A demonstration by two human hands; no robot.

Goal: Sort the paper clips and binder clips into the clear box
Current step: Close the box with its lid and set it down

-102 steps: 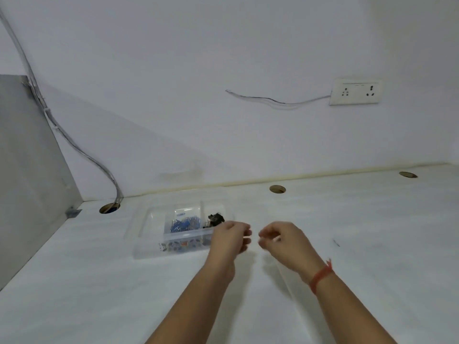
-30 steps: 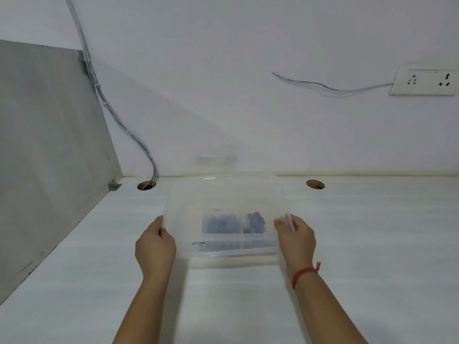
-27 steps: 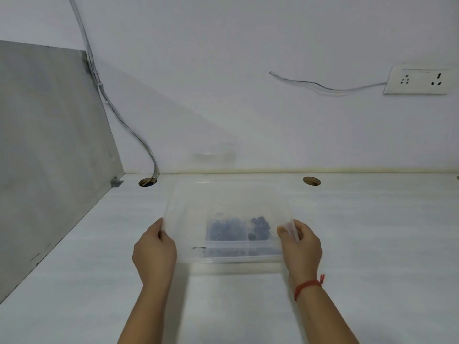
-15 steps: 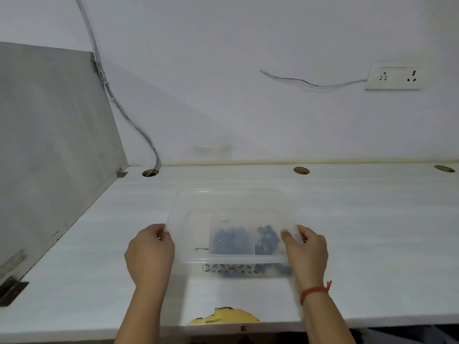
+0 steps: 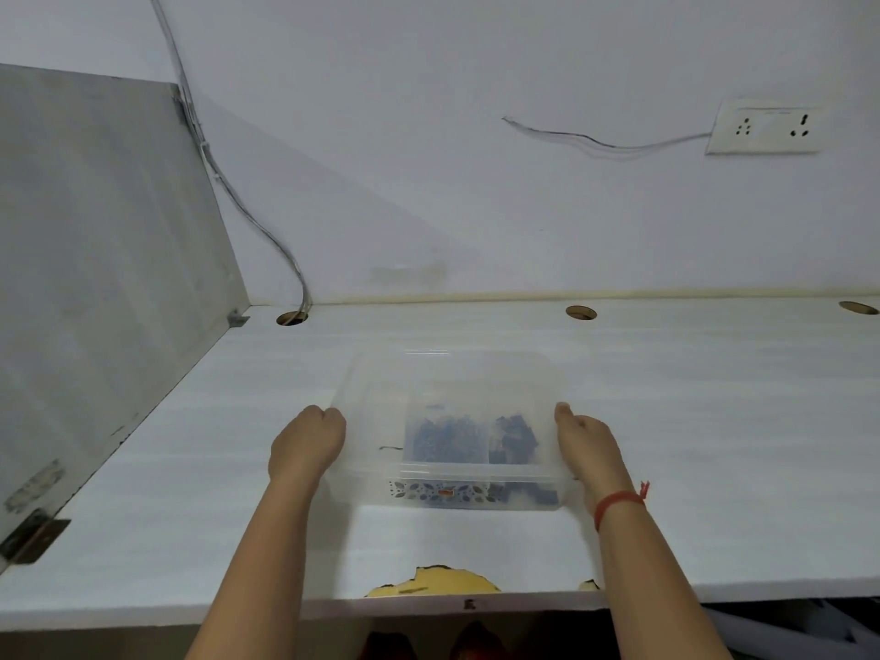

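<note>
Left hand (image 5: 307,445): gripped the left edge of the clear box (image 5: 376,421), with its fingers (image 5: 333,417) curled in against the rim and the fingertips hidden.
Right hand (image 5: 588,445): held the opposite edge, with the thumb (image 5: 563,412) laid on top of the rim and the other fingers out of sight down the side wall.
Clear box: sat squarely between the two sets of fingers and appeared to rest on the white tabletop (image 5: 714,421), close to its front edge.
Lid: a cloudy cover seemed to lie over the box, so the contents showed only hazily.
Paper clips (image 5: 445,440): a blue heap in an inner compartment, about midway between the left and right fingers.
Binder clips (image 5: 514,440): a darker, blurred heap in the next compartment, just inside the right fingers.
Left section of the box: nearest the left fingers and mostly bare, with one thin dark piece (image 5: 390,448) too small to name.
Patterned strip (image 5: 443,493): on the front wall, below the level of both thumbs.
Red thread (image 5: 619,502): tied round the right wrist, behind the fingers.
Chipped patch (image 5: 431,581): yellow, at the tabletop's front edge, nearer the person than either hand.
Cable (image 5: 247,216): ran down the wall into a hole (image 5: 291,318), well beyond the left fingers.
Wall socket (image 5: 766,127): high on the wall, far beyond the right fingers.
</note>
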